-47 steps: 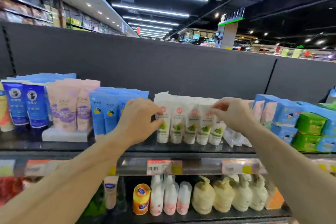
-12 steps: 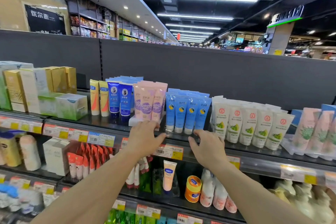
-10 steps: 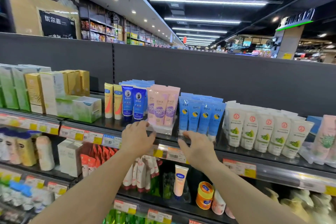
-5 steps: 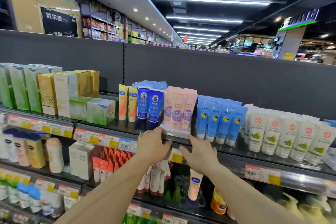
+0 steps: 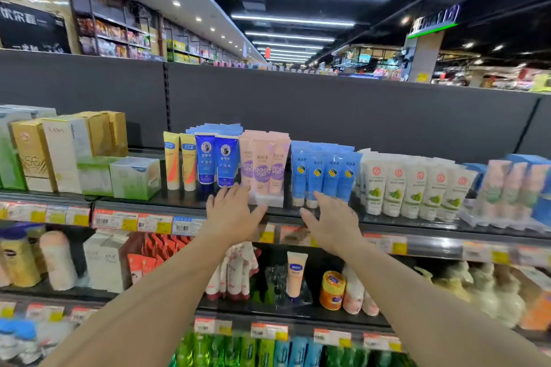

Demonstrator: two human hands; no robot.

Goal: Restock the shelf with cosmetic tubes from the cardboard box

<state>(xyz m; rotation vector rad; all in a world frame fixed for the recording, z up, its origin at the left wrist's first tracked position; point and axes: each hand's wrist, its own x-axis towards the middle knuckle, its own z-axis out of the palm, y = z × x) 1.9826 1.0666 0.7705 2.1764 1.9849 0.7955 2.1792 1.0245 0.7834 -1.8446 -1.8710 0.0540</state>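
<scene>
Both hands are released and hold nothing: the left hand [image 5: 231, 211] reaches up with straight fingers to the left foot of the pink tubes [image 5: 264, 162], and the right hand [image 5: 331, 217] spreads open to their right, its fingertips at the base of the light blue tubes [image 5: 323, 174]. Whether either hand actually touches a tube or the clear stand under the pink tubes cannot be told.

Compared with a few seconds ago, the hands have left the white tubes [image 5: 417, 188], where they were pinching the front row, and have travelled left along the top shelf [image 5: 149, 205] to flank the pink tubes. Half a second ago they sat lower, at the shelf edge below the pink tubes; now they have risen and opened toward the row itself. To my eye this means the white section is finished with, and the work has turned to straightening or closing up the pink and light blue rows rather than placing new stock, since no tube is in hand.

The cardboard box is nowhere in view, so how many tubes remain to shelve cannot be judged. Left of the pink tubes stand the dark blue tubes [image 5: 216, 161], their rear rows hidden behind the front ones. The price labels [image 5: 131, 222] along the shelf edge are too blurred to read, and the forearms cover part of the shelf below the pink tubes.
</scene>
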